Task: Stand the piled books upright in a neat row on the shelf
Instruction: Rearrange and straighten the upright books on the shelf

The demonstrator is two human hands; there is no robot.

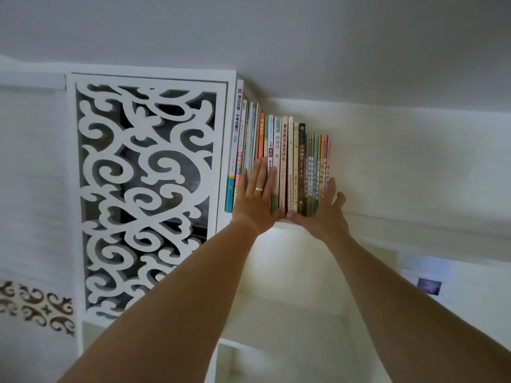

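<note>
2 hands flat on upright books [279, 161] | left grip [258, 193] open-fingered; right grip [322, 211] spread | spines: 西游记; 中国通史

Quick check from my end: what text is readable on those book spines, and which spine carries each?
"中国通史": dark spine.
"西游记": pale green spine.
"健康瘦身蔬果沙拉": pink spine.
"中考总复习": tall white spine at far left.
The thin spines by the right hand: too small to read.

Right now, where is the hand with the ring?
In the head view the left hand, wearing the ring, lies flat against the spines of the upright books, left of centre, beside the carved white panel, its thumb near the right hand.
</note>
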